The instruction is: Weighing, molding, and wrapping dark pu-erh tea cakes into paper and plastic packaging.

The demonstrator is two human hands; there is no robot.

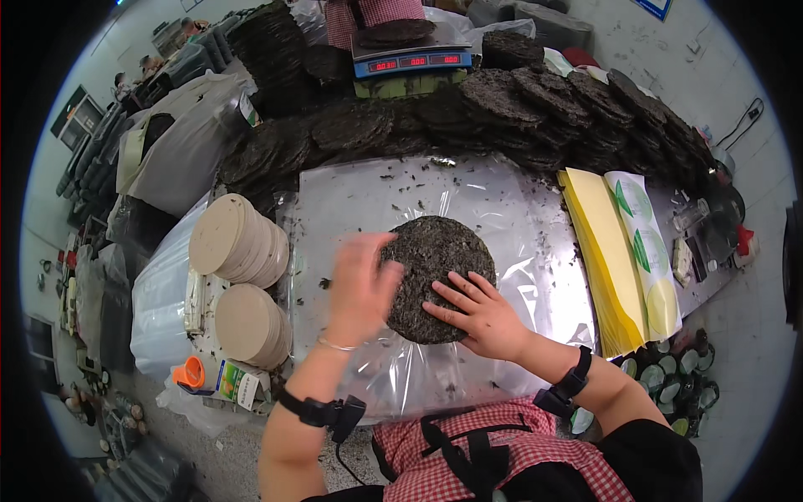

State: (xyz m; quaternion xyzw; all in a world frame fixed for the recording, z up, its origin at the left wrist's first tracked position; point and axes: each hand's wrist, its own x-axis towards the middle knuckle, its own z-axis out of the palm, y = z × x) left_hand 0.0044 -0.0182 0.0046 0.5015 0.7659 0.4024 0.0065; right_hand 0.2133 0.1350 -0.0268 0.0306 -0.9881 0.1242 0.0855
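A round, dark disc of what looks like dried seaweed [433,251] lies on clear plastic film [401,383] in front of me; I cannot tell whether it is one disc or a thin stack. My right hand [486,317] rests flat on its lower right part, fingers spread. At the disc's left edge is my left hand [364,288], motion-blurred, with thumb and fingers apart. Whether that hand touches the rim is unclear. Small dark crumbs are scattered over the film.
Two stacks of round cardboard discs [216,238] stand left, near an orange tape dispenser [189,373]. Yellow sheets [605,263] and printed wrappers [646,257] lie right. Behind, dark discs [502,97] are piled around a blue digital scale [413,63]. A person in a checked apron [342,25] stands beyond.
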